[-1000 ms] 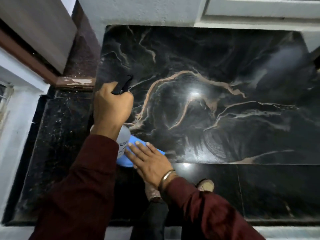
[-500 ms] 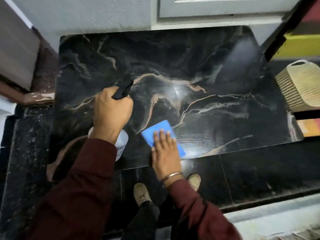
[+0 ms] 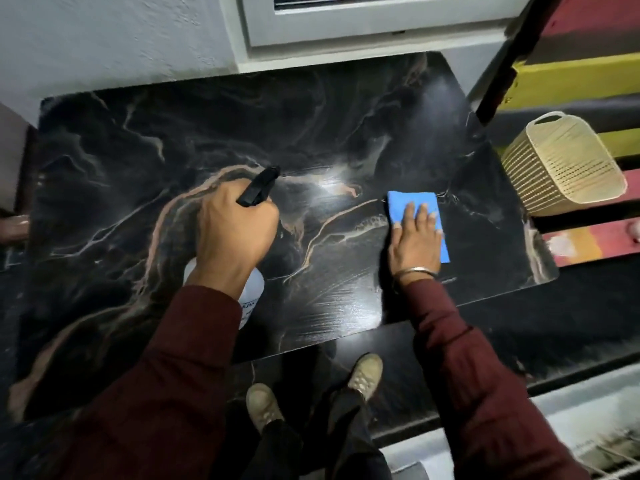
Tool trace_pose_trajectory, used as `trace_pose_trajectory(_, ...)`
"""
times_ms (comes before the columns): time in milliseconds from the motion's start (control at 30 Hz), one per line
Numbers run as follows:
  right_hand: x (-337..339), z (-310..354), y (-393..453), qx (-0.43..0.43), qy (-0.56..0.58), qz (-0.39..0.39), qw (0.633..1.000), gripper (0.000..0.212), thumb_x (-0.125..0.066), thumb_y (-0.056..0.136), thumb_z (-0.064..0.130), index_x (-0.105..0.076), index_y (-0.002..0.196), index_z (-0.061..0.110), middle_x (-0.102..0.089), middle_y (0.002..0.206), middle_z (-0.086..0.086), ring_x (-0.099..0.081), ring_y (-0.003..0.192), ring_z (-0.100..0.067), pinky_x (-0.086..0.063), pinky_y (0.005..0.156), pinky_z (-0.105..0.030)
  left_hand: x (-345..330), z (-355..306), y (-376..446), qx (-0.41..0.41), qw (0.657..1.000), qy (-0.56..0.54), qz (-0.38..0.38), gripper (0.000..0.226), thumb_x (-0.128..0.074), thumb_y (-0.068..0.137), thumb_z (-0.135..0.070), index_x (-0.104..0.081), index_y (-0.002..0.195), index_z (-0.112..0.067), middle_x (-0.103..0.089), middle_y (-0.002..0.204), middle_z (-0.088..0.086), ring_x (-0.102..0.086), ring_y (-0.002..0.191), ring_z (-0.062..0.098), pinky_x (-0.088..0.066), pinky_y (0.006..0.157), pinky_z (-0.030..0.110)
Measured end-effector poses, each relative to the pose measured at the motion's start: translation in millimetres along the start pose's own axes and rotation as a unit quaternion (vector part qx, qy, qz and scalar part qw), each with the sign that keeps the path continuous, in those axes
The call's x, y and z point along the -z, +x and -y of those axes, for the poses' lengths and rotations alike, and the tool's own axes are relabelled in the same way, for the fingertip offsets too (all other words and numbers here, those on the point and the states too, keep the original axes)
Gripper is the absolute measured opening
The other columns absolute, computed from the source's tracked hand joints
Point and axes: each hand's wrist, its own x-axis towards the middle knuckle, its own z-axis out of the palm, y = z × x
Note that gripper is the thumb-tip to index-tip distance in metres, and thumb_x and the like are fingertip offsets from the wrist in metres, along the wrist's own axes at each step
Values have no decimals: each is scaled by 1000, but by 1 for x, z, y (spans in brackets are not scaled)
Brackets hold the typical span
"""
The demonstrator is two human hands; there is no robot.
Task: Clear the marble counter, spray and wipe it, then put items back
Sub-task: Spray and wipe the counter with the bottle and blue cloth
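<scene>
We've got our left hand (image 3: 235,233) curled tight round the neck of one spray bottle (image 3: 251,299), black nozzle (image 3: 259,190) poking out past the knuckles, held above the middle of the marble counter (image 3: 138,150), bottle body nearer the front edge. Our right hand (image 3: 415,240) lies flat, fingers straight, pressing one blue cloth (image 3: 412,202) onto the counter toward its right edge. Past that edge, off the counter, one beige slatted basket (image 3: 561,164) sits tilted; can't see what's inside it.
</scene>
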Motion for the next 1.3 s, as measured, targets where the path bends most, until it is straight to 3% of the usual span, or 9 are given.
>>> trace_pose_trajectory(167, -30, 69, -110, 224, 40, 52, 972, 58, -24, 94, 37, -30, 147, 15, -29, 154, -12, -25, 141, -33, -26, 113, -49, -32, -22, 0, -7, 1000, 2, 19, 20, -54, 82, -17, -52, 69, -2, -51, 60, 8, -50, 62, 32, -36, 55, 36)
trace_pose_trajectory(300, -23, 27, -141, 396, 30, 98, 913, 55, -37, 94, 34, -30, 147, 22, -29, 154, -2, -26, 142, -23, -22, 116, -41, -58, -56, -6, -25, 999, 12, 35, 21, -55, 84, -18, -54, 69, -4, -54, 62, 8, -52, 66, 33, -41, 58, 40)
trace_pose_trajectory(367, -12, -21, -112, 361, 7, 78, 929, 55, -37, 95, 33, -30, 148, 20, -30, 154, -5, -29, 141, -25, -25, 114, -42, -72, -70, -8, -37, 998, 10, 56, 18, -55, 84, -18, -57, 73, -3, -57, 65, 10, -54, 67, 33, -42, 58, 41)
trace_pose_trajectory(467, 12, -107, -48, 170, -15, 19, 985, 55, -28, 95, 33, -38, 144, 12, -38, 149, -12, -38, 136, -33, -36, 106, -52, -92, -87, -11, -54, 996, 6, 77, 20, -58, 86, -21, -58, 74, -5, -55, 64, 10, -54, 65, 30, -36, 56, 35)
trace_pose_trajectory(633, 36, -164, -1, -58, 15, 10, 998, 63, -15, 91, 39, -32, 146, 12, -31, 152, -15, -27, 140, -35, -24, 111, -50, -122, -122, -13, -76, 993, 18, 83, 20, -56, 85, -20, -56, 72, -5, -57, 64, 11, -53, 62, 29, -36, 54, 35)
trace_pose_trajectory(800, 12, -90, -62, 131, 25, 42, 990, 55, -34, 91, 33, -36, 145, 20, -37, 150, -7, -35, 137, -31, -32, 109, -49, -154, -157, -8, -89, 992, 20, 86, 21, -55, 82, -20, -50, 70, -4, -50, 59, 8, -51, 62, 32, -35, 56, 36)
trace_pose_trajectory(933, 13, -94, -39, 232, 20, 68, 970, 52, -38, 92, 36, -37, 143, 26, -37, 151, 1, -35, 138, -23, -31, 110, -43, -174, -184, -4, -100, 991, 25, 82, 20, -56, 83, -21, -51, 69, -8, -54, 62, 6, -57, 71, 36, -39, 59, 36)
trace_pose_trajectory(1133, 38, -154, 64, 76, 23, 34, 996, 52, -27, 98, 37, -26, 149, 23, -23, 157, -4, -19, 144, -27, -16, 115, -44, -199, -210, 5, -137, 986, 27, 86, 14, -57, 80, -19, -56, 76, -5, -60, 71, 15, -58, 73, 37, -44, 60, 40)
trace_pose_trajectory(1300, 42, -190, 49, -61, 39, 7, 997, 54, -24, 100, 38, -19, 151, 22, -15, 158, -2, -11, 146, -24, -13, 118, -43, -210, -212, 23, -140, 984, 15, 112, 15, -53, 77, -19, -52, 73, -5, -53, 64, 11, -54, 69, 37, -37, 56, 38)
